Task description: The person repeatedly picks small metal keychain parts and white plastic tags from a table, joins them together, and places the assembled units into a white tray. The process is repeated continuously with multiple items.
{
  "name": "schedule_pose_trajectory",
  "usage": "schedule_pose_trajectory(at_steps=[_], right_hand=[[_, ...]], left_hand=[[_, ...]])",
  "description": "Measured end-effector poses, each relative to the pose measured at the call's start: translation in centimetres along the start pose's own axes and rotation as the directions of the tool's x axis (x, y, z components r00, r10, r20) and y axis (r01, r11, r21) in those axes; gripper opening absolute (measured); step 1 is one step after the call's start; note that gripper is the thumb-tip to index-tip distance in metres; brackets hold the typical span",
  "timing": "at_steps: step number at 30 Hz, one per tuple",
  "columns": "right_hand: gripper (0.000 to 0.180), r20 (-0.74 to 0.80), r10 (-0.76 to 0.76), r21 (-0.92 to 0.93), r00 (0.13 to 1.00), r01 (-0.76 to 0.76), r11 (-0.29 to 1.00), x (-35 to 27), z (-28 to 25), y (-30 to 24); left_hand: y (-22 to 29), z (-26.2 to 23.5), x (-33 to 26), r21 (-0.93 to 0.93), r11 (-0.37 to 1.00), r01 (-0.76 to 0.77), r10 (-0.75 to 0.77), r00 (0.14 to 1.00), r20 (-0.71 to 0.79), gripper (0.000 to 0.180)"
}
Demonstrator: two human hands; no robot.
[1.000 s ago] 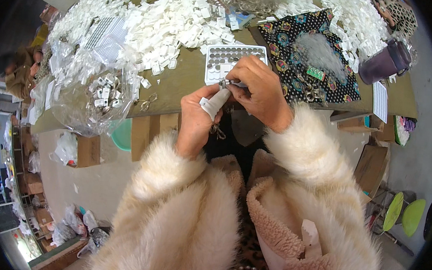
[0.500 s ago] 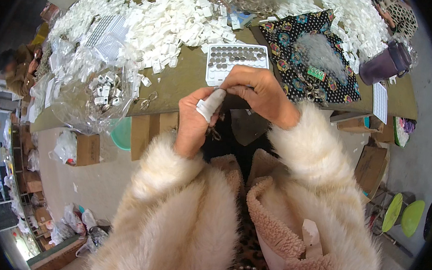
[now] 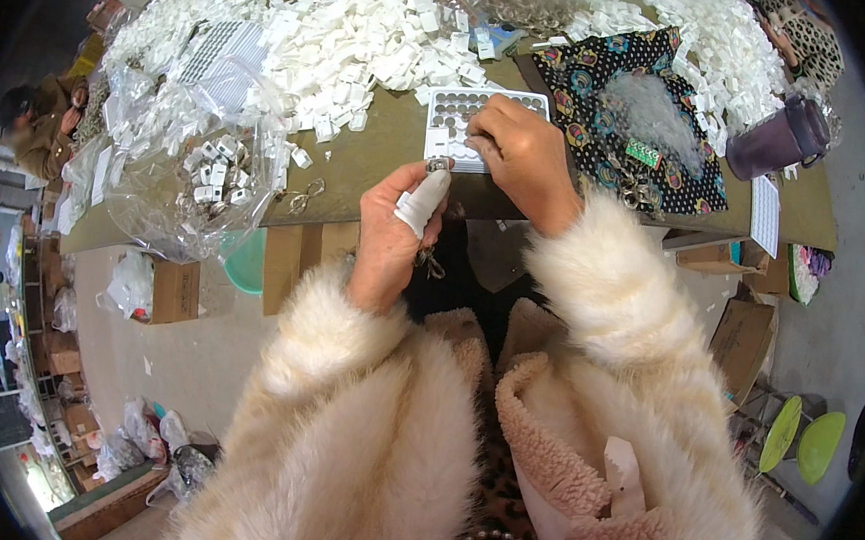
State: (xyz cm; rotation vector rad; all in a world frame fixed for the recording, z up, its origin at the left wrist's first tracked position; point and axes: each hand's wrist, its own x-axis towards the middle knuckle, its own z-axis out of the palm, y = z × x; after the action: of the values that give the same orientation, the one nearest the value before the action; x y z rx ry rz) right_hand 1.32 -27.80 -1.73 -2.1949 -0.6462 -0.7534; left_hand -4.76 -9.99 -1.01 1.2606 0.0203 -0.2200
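Observation:
My left hand [image 3: 387, 225] is closed, its thumb wrapped in a white finger cover [image 3: 420, 207]. Between thumb and fingers it pinches a small white plastic case [image 3: 438, 163] with a metallic part showing at its tip. Dark cords dangle below that hand. Above the near table edge lies a white tray [image 3: 437, 148] with rows of round silver button cells [image 3: 454, 104]. My right hand [image 3: 528, 161] reaches over the tray's right side, fingers bent and thumb close to the index finger. Whatever may be between those fingertips is too small to make out.
Heaps of white plastic cases [image 3: 368, 40] cover the far table. At left, a clear plastic bag [image 3: 140, 214] holds more pieces. To the right are a patterned black cloth [image 3: 590, 90] and a purple bottle [image 3: 780, 139]. Another person [image 3: 46, 128] sits at far left.
My right hand has left the piece in my left hand and moved up and right to the tray. My left hand has stayed nearly in place, still pinching the white case.

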Motion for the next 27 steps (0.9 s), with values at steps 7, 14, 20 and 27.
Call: schedule_pose_trajectory(at_steps=[7,14,20,27], right_hand=[[0.012,0.018,0.051,0.393,0.999,-0.054,0.918,-1.3,-1.7,-1.9],[0.010,0.081,0.044,0.434,0.996,-0.075,0.898,-1.5,-2.4,-1.5],[0.008,0.119,0.065,0.450,0.991,-0.112,0.886,-2.2,-3.1,-1.6],[0.009,-0.050,0.237,0.514,0.970,-0.179,0.839,-3.5,-4.2,-1.9]], left_hand=[[0.4,0.9,0.0,0.041,0.998,0.054,-0.056,0.997,0.043,0.023],[0.1,1.7,-0.3,0.108,0.994,-0.019,0.015,0.999,0.040,0.023],[-0.9,1.9,0.1,0.244,0.962,-0.122,0.125,0.992,0.003,0.019],[-0.7,2.4,-0.4,0.230,0.972,-0.052,0.052,0.999,0.005,0.013]])
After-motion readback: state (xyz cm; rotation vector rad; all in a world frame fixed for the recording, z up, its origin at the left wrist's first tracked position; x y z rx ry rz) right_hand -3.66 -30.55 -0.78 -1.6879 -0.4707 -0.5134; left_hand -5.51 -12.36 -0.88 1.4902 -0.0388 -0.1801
